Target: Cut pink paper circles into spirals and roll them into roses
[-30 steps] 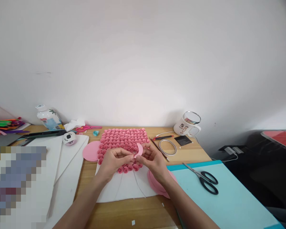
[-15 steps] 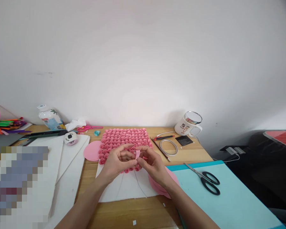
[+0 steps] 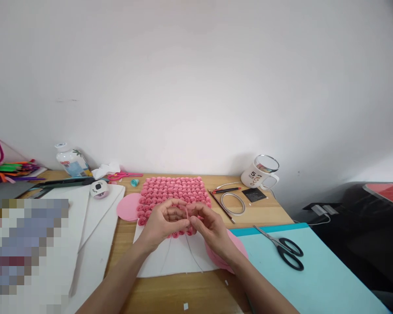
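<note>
My left hand (image 3: 165, 220) and my right hand (image 3: 207, 226) meet over the lower edge of a panel of several pink paper roses (image 3: 175, 192). Together they pinch a small pink paper strip (image 3: 186, 212), seen edge-on between the fingertips. The roses are stuck on a white sheet (image 3: 170, 259) lying on the wooden desk (image 3: 173, 292). Under my right wrist lie pink paper discs (image 3: 237, 248). Another pink disc (image 3: 127, 206) pokes out left of the roses.
Black scissors (image 3: 286, 248) rest on a light blue sheet (image 3: 301, 274) at right. A white mug (image 3: 260, 172), tape ring (image 3: 234, 203) and pencils (image 3: 221, 198) sit behind. White foam sheets (image 3: 94, 231), a small punch (image 3: 99, 189), a bottle (image 3: 71, 160) and coloured sticks (image 3: 9, 168) fill the left.
The pink strip stood up as a curved petal between my hands; now it is turned edge-on and drawn in tighter between the fingertips. Both hands have closed in slightly.
</note>
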A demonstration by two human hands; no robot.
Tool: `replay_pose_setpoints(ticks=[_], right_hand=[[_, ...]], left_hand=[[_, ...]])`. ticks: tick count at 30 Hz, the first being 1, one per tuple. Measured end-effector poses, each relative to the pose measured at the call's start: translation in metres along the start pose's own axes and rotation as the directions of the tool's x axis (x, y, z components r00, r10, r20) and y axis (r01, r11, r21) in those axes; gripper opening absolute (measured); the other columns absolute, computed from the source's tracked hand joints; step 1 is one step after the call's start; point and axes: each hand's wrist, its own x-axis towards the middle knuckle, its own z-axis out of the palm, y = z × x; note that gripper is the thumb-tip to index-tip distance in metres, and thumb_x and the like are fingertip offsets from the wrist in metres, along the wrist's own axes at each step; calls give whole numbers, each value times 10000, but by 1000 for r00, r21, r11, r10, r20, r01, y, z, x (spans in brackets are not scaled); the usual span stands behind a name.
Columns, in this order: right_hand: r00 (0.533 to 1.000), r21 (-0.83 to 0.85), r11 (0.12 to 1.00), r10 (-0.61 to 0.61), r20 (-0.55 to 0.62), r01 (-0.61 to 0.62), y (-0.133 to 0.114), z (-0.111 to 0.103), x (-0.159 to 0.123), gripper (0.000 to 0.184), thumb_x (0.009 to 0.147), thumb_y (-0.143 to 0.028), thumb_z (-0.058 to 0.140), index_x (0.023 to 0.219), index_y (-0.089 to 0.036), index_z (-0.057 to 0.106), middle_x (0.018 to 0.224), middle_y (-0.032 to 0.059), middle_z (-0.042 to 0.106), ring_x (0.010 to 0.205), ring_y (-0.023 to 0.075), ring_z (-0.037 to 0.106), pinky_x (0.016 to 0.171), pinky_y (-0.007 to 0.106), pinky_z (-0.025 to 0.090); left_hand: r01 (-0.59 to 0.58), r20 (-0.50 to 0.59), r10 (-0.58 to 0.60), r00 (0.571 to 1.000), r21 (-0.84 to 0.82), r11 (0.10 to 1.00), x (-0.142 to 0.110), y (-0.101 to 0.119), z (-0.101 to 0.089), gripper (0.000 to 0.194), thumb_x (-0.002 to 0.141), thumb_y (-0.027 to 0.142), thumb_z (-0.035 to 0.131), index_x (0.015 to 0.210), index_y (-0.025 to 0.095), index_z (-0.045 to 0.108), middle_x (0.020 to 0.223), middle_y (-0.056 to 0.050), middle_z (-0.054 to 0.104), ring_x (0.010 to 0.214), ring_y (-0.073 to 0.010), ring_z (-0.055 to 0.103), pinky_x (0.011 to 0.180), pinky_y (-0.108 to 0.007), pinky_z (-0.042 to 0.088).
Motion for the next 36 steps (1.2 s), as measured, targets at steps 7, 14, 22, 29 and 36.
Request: replay_pose_setpoints(ticks=[7, 14, 22, 29, 36], right_hand=[[994, -183, 979, -85, 64, 95, -7, -2, 1, 359, 929, -368, 429, 720, -203, 670, 931, 76, 575, 894, 202, 543, 666, 292, 495], [983, -372, 914, -115, 145, 162, -2, -2, -4, 290, 799, -293, 650, 1083, -263, 596, 1151, 90, 485, 1044, 236, 512, 723, 313, 515], [949, -537, 784, -289, 127, 311, 14, 1, -2, 151, 749, -187, 665, 768, -222, 519, 967, 64, 491, 902, 214, 559, 680, 314, 505], [907, -638, 685, -419, 49, 351, 25, 3, -7, 165, 732, -151, 618, 678, -220, 478, 896, 44, 482, 716, 172, 547, 554, 279, 455], [913, -577, 740, -408, 21, 344, 24, 5, -8, 199, 721, -85, 545, 836, -236, 486, 922, 66, 534, 878, 231, 559, 692, 352, 484]], left_hand=[[-49, 28, 50, 998, -17, 999, -1, -1, 1, 224, 657, 239, 739, 716, 157, 539, 574, 22, 628, 499, -106, 590, 444, -190, 432], [-67, -67, 68, 995, 11, 998, 2, -3, -3, 231, 630, 249, 755, 751, 157, 581, 652, 23, 621, 559, -99, 582, 518, -202, 455], [-35, 19, 35, 999, 46, 998, 0, -4, 6, 213, 614, 219, 747, 759, 157, 604, 662, 34, 590, 632, -110, 586, 600, -219, 465], [-64, 55, 61, 997, 60, 996, -2, -6, 15, 222, 605, 176, 729, 768, 154, 580, 654, 38, 555, 638, -106, 550, 602, -213, 437], [-85, 27, 84, 996, 19, 996, -3, -5, 13, 241, 626, 186, 721, 831, 169, 595, 749, 1, 651, 720, -142, 609, 677, -246, 478]])
